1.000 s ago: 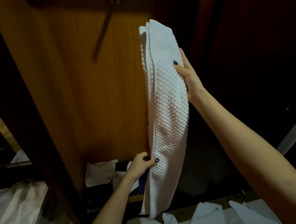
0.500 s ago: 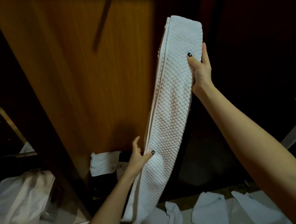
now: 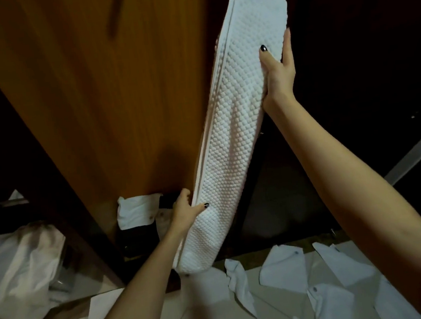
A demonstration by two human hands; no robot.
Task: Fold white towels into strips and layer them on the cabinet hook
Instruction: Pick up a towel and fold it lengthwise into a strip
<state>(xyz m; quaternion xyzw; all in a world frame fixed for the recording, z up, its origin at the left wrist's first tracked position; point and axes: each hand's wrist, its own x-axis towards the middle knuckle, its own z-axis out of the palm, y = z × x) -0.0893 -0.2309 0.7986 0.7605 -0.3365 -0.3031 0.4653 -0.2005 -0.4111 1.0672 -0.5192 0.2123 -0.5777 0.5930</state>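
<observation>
A white waffle-textured towel, folded into a long strip, slants from lower left to upper right in front of the wooden cabinet door. My right hand grips its right edge near the top, thumb on the front. My left hand pinches its left edge near the bottom. The hook is out of frame; only its dark shadow shows on the door.
White garments lie spread on the surface below. A crumpled white cloth or bag sits at the lower left. A white folded item rests inside the dark cabinet, behind my left hand.
The towel strip has tilted, its top swinging right and away from the door. My right hand moved right with it. The view dropped, and the hook left the frame.
</observation>
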